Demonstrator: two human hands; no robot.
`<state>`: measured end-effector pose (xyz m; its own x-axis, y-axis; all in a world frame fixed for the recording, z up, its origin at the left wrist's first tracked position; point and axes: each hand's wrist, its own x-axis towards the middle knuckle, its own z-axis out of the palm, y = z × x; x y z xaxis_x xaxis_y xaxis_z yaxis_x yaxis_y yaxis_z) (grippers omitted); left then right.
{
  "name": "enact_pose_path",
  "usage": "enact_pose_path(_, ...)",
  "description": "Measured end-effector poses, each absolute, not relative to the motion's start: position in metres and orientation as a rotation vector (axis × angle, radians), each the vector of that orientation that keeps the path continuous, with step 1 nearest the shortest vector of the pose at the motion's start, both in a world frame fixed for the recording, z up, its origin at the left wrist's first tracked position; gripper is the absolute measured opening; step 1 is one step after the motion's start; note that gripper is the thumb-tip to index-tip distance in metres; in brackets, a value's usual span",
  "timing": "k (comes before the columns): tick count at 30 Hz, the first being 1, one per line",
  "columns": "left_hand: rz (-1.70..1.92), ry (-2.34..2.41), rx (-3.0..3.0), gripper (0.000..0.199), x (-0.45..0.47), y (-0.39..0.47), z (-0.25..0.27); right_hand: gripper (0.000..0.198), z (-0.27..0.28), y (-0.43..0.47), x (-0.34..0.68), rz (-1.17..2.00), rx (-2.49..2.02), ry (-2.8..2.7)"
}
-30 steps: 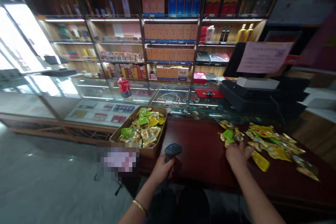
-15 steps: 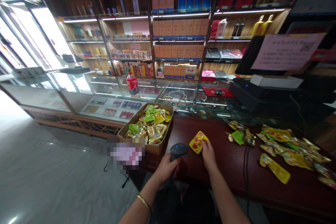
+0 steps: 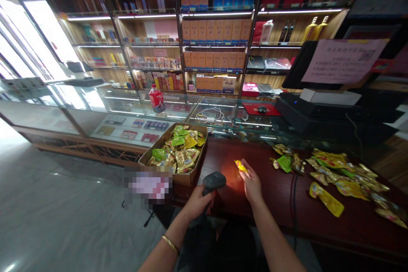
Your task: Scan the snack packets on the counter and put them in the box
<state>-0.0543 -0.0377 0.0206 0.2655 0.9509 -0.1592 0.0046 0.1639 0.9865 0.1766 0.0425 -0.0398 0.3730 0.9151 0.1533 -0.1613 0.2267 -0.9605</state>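
My left hand [image 3: 198, 202] is closed around the grip of a dark barcode scanner [image 3: 214, 182], its head pointing right over the table's near edge. A reddish glow lies on the dark wooden table [image 3: 223, 157] between scanner and packet. In my right hand [image 3: 253, 185] is a small yellow snack packet [image 3: 241, 166], pinched at the fingertips and turned nearly edge-on. Left of the scanner, a cardboard box [image 3: 195, 175] holds many gold, green and yellow packets [image 3: 185, 159]. More loose packets [image 3: 347, 174] lie in a pile to the right, with a single yellow packet [image 3: 327, 199] nearer me.
A black cable [image 3: 293, 208] runs across the table right of my right arm. Behind stand glass display counters [image 3: 127, 108] with a red bottle [image 3: 157, 98] on top. At the right is a monitor [image 3: 296, 66] with a pink paper sheet, near a mouse [image 3: 262, 109].
My right hand has turned the yellow packet from face-up to nearly edge-on. A reddish light now shows on the table by the scanner. The whole view has shifted slightly.
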Motion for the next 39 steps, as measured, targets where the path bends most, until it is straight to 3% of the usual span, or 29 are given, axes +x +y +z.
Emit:
enact_pose_path(6,0.895,1.054,1.219,0.041,-0.055,-0.038,0.023,0.036,-0.048,0.042,0.178,0.794,-1.144,-1.031)
enact_pose_path(13,0.89,1.028,1.21,0.043,-0.056,-0.037,0.019,0.054,-0.042,0.039,0.179,0.813,-1.188,-1.092)
enact_pose_path(32,0.902,1.008,1.227,0.039,-0.059,-0.037,0.012,0.044,-0.05,0.043,0.181,0.645,-1.163,-1.221)
enact_pose_path(39,0.884,1.016,1.187,0.035,-0.054,-0.034,0.014,0.075,-0.047,0.039,0.18,0.667,-1.166,-1.096)
